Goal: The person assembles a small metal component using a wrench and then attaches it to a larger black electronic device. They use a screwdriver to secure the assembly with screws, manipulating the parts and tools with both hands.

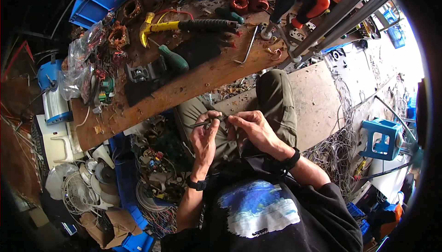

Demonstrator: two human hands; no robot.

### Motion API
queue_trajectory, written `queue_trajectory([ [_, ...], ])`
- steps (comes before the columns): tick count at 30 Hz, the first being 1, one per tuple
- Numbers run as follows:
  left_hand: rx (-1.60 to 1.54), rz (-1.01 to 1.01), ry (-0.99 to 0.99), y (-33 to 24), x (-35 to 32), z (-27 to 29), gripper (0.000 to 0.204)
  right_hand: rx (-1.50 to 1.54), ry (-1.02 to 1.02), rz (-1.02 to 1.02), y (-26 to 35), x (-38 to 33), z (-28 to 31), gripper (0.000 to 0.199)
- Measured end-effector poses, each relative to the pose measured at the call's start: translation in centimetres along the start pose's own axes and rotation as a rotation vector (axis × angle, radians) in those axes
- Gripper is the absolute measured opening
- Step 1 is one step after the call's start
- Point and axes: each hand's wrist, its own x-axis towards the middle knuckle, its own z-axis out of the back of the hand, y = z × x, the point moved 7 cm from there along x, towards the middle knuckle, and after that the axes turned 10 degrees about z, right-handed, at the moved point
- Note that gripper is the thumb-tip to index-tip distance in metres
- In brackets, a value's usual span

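Mostly dark, small piece (222,118) pinched between fingers (214,127).

Probably a workshop: hammer (186,25), screwdrivers (174,58)

Small dark part, gripped mid-air

A small, dark part (223,118), mostly hidden by fingertips, sits between the left hand (205,135) and right hand (254,127); a slim grey rod (199,124) points leftward, nearly level
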Motion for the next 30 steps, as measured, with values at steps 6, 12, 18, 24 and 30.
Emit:
queue_trajectory([
  [6,0.018,0.08,0.073,-0.9,-0.5,0.4,0.022,-0.375,0.118,0.269,2.5,-0.9,-0.3,0.026],
  [12,-0.313,0.373,0.036,-0.3,-1.6,0.7,0.021,-1.073,0.226,1.078,7.4,-3.0,-2.3,0.043],
  [18,-0.376,0.408,0.125,-1.3,-1.9,-0.8,0.021,-1.05,0.157,1.145,8.8,-3.3,-1.6,0.041],
  [24,-0.405,0.391,0.148,-1.9,-1.9,-1.0,0.022,-0.839,0.103,0.991,8.7,-3.2,-1.1,0.032],
  [30,-0.36,0.423,0.177,-2.0,-1.9,-0.9,0.023,-0.843,0.222,0.943,8.9,-3.3,-1.2,0.033],
])
